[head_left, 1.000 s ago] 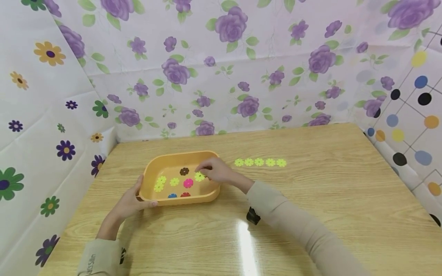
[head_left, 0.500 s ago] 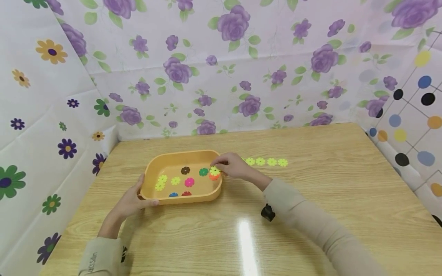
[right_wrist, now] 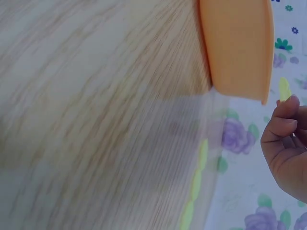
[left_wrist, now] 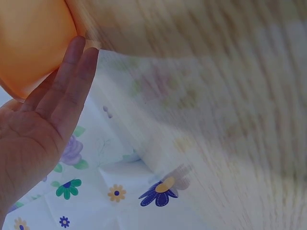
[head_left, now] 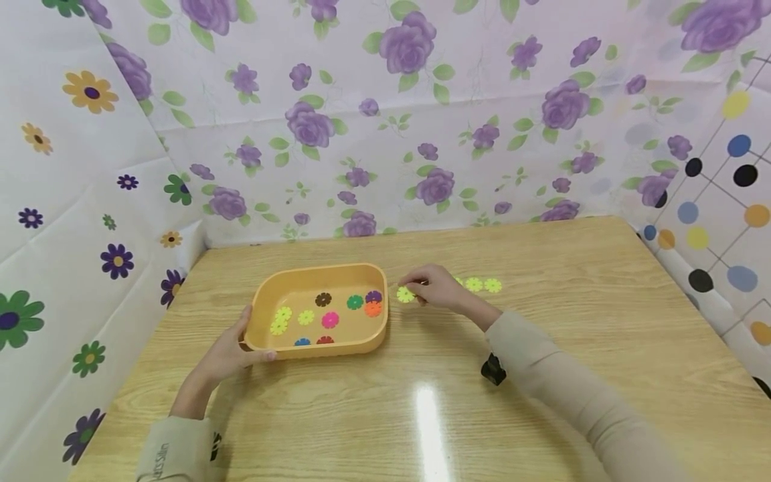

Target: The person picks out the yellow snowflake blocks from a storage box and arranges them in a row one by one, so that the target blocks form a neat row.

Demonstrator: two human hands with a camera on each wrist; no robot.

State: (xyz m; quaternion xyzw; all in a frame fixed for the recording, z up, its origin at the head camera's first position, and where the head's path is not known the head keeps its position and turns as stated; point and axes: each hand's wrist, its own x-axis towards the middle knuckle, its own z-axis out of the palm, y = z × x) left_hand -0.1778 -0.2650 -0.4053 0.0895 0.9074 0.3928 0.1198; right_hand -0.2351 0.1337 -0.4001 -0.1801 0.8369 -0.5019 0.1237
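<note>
My left hand (head_left: 227,353) holds the near left corner of a shallow yellow-orange plastic tray (head_left: 313,349), thumb along the front wall and fingers along the left side. In the left wrist view its fingers (left_wrist: 64,88) lie against the tray's outer wall (left_wrist: 36,43). My right hand (head_left: 438,288) pinches a yellow snowflake disc (head_left: 405,294) between thumb and fingertips, just right of the tray. The right wrist view shows this disc (right_wrist: 284,89) edge-on, above the table. Behind the right hand runs a row of yellow snowflake discs (head_left: 474,284), partly hidden by it.
Inside the tray lie more snowflake discs: several yellow ones (head_left: 306,317), a brown one (head_left: 323,299), a pink one (head_left: 330,320), plus green, purple, orange, blue and red ones. Flower-printed sheeting (head_left: 337,181) stands behind the wooden table (head_left: 554,268).
My right hand has lifted the yellow disc out of the tray and carried it right, past the rim, uncovering the purple and orange discs. The left hand stays on the tray.
</note>
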